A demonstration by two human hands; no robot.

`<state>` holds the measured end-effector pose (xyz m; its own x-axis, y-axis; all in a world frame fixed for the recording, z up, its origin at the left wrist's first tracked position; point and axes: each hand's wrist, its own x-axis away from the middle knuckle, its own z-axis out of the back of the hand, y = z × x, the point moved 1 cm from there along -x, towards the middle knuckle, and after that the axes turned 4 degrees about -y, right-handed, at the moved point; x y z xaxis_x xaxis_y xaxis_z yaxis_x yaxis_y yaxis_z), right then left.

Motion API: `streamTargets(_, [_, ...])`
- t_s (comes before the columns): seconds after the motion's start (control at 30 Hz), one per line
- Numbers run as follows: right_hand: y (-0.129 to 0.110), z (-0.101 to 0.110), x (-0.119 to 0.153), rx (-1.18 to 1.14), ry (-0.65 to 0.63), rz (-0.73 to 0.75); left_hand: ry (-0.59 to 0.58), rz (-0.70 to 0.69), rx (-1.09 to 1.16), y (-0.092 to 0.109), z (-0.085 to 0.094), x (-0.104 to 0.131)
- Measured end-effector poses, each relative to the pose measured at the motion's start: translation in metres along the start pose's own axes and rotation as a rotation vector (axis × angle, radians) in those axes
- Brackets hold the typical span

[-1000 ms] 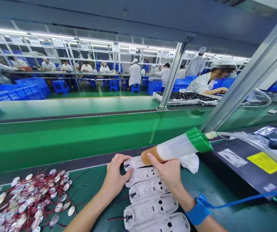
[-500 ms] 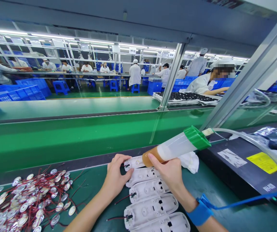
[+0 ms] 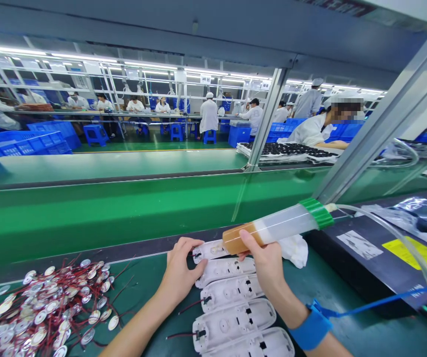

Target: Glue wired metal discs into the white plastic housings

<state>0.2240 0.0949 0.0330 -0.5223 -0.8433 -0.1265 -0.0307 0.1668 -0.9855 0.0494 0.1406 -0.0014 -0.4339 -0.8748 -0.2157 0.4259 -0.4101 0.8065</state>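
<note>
Several white plastic shells lie in a column on the green bench, some with red wires at their left ends. My left hand holds the left end of the farthest shell between thumb and fingers. My right hand is wrapped round a large clear syringe with brown paste in its front part and a green cap. The syringe lies tilted over the right part of that farthest shell; its tip is hidden. A blue strap circles my right wrist.
Round metal discs with red wires are heaped at the left. A black box, a crumpled white cloth and a clear hose are at the right. Beyond the green belt sits a person near black parts.
My right hand has tilted the syringe flatter and moved it slightly right, with its capped end lower. My left hand stays at the farthest shell.
</note>
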Motion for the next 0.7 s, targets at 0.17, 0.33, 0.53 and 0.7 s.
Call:
streamTargets(0.17, [-0.008,0.001,-0.004,-0.286,0.015,-0.036,0.016,-0.007,-0.041,-0.002,0.002,-0.001])
streamTargets(0.33, [-0.027,0.014,0.011,-0.390,-0.028,-0.038,0.127,-0.013,-0.089,0.007,0.011,0.009])
streamTargets(0.53, [-0.022,0.054,0.044,-0.275,-0.241,0.048,0.190,-0.100,-0.102,0.016,0.012,0.038])
streamTargets(0.7, [-0.031,0.063,0.066,-0.099,-0.167,0.160,0.212,-0.104,-0.087,0.008,0.009,0.046])
